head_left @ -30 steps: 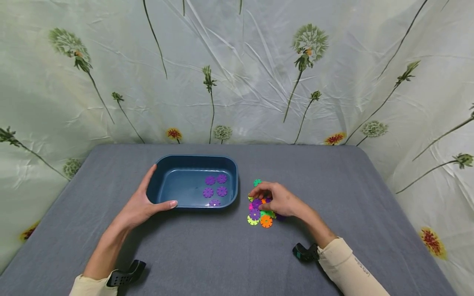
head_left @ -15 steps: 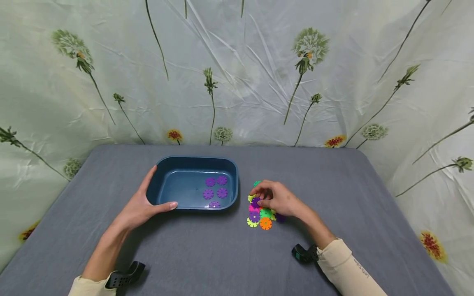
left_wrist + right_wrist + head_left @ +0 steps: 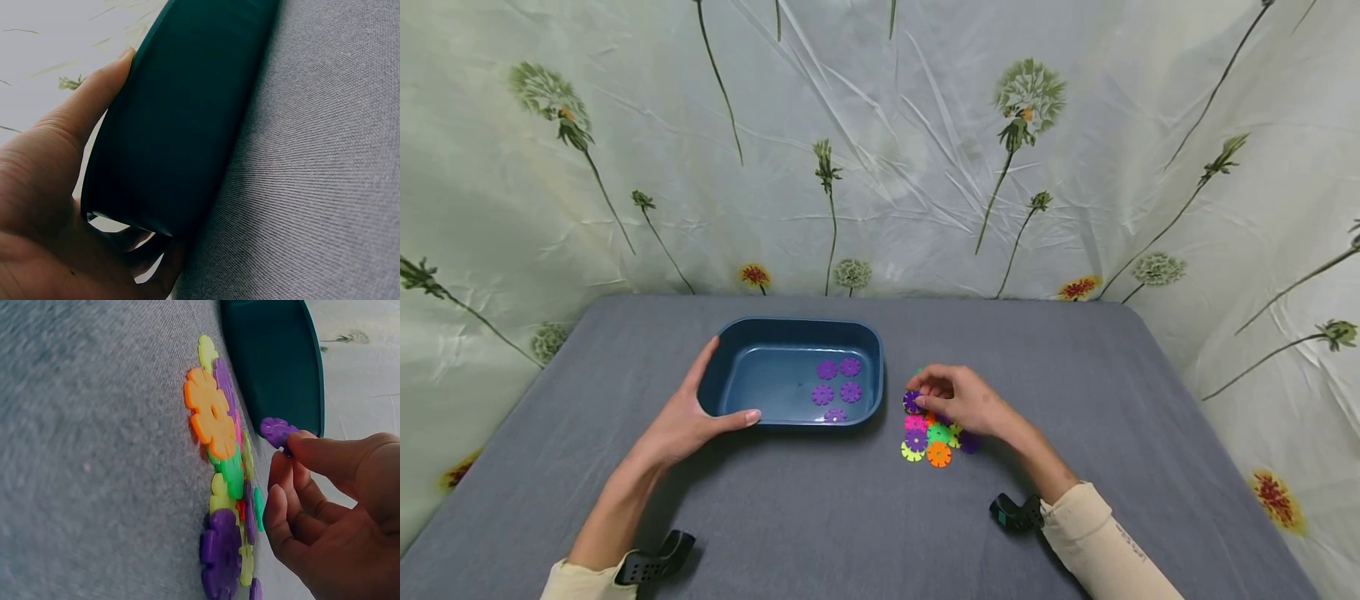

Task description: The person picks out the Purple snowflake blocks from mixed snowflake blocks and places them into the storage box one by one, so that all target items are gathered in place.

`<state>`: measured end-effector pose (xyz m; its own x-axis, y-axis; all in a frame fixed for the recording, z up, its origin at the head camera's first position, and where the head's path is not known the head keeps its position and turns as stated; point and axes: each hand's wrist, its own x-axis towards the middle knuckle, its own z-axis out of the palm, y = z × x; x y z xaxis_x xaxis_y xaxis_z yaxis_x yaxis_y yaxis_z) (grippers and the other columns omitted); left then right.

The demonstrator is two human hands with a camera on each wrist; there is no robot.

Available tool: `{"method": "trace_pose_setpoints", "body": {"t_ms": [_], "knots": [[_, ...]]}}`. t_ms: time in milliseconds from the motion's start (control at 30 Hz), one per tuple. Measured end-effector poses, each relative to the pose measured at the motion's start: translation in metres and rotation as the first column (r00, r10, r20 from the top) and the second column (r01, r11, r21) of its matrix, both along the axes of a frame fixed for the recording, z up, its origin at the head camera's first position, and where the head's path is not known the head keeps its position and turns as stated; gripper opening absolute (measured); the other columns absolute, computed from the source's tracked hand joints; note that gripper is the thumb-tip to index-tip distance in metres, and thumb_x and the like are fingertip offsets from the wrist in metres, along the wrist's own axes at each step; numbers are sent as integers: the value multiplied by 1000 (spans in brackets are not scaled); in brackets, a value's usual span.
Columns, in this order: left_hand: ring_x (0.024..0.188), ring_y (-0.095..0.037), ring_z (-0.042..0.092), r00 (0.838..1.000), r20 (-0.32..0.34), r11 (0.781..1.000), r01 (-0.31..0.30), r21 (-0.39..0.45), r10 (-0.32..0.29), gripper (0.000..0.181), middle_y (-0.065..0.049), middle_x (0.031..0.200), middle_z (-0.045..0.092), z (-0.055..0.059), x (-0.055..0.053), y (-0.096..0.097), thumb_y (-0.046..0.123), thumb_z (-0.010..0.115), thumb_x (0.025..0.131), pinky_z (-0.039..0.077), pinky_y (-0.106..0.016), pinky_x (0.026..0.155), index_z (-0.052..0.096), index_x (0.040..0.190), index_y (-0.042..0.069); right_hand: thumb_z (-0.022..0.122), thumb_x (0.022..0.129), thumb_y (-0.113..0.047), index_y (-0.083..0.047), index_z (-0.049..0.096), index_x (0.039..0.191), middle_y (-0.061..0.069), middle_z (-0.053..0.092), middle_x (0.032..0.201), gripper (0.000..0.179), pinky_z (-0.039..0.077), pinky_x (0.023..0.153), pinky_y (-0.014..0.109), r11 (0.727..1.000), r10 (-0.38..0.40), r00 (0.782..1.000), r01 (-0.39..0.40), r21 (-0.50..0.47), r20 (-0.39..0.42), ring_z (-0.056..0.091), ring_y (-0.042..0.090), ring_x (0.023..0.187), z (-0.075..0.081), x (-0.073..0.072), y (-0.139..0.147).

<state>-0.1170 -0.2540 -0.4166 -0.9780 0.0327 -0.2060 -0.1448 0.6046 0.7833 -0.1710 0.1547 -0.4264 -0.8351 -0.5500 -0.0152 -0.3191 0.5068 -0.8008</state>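
Fingertips (image 3: 302, 442) of the right hand (image 3: 967, 402) pinch a purple disc (image 3: 276, 430).

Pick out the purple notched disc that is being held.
The purple notched disc pinched in the right hand, held clear of the pile; the other purple discs lie in the blue tub or in the pile.

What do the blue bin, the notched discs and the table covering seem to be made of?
Blue bin: probably glossy plastic; light glints on its inner floor. Notched discs: likely moulded plastic, slightly shiny, each evenly coloured. Table covering: matt woven fabric, its weave showing close up; fibre unclear.
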Motion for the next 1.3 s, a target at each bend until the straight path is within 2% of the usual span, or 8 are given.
{"method": "trace_pose_setpoints", "body": {"t_ms": [200,433,600,800,1033,1200,1300], "knots": [[153,-58,14,1000,9,1000,0,4,0,132,-27,174,-2,-1,-1,0,41,87,82,23,-81,114,-14,167,34,69,100,-7,-8,74,115,6,68,94,16,53,71,23,998,-50,999,50,-30,-18,61,15,82,3,-1,-5],[157,-55,9,1000,-14,999,17,34,-16,132,-21,176,-4,-4,2,-7,37,90,81,22,-80,114,-13,165,43,69,100,-7,-8,74,117,9,72,102,18,57,79,23,991,-97,995,93,-100,-30,65,16,88,8,-4,-16],[157,-56,10,1000,-11,999,25,23,-24,132,-22,176,-4,-5,4,-9,37,89,82,23,-80,113,-13,166,42,69,100,-6,-7,74,116,11,70,109,18,57,83,23,985,-117,992,109,-137,-54,66,16,93,10,-4,-24],[157,-56,9,1000,-1,999,25,21,-25,132,-23,175,-5,-6,3,-8,39,89,82,22,-81,113,-13,165,42,68,100,-5,-7,74,115,11,70,108,16,57,81,23,969,-155,986,138,-206,-68,66,19,93,15,-5,-32],[156,-56,11,1000,-1,999,28,16,-28,132,-24,175,-3,-6,4,-6,39,89,82,24,-80,113,-13,166,41,67,101,-10,-9,74,116,9,71,107,16,57,82,30,967,-157,985,138,-215,-71,65,20,92,17,-7,-39],[157,-55,11,1000,0,999,23,27,-23,131,-22,176,-4,-5,2,-5,40,88,82,23,-80,113,-13,165,43,68,102,-12,-12,74,116,9,72,106,16,56,82,29,959,-171,983,152,-240,-59,67,22,93,19,-9,-44],[157,-55,10,1000,-2,1000,20,22,-20,131,-22,176,-5,-3,0,-5,40,88,82,23,-80,113,-14,165,43,68,102,-14,-12,74,117,9,72,107,16,56,81,27,951,-172,984,153,-267,-49,70,28,95,22,-11,-49]]}}
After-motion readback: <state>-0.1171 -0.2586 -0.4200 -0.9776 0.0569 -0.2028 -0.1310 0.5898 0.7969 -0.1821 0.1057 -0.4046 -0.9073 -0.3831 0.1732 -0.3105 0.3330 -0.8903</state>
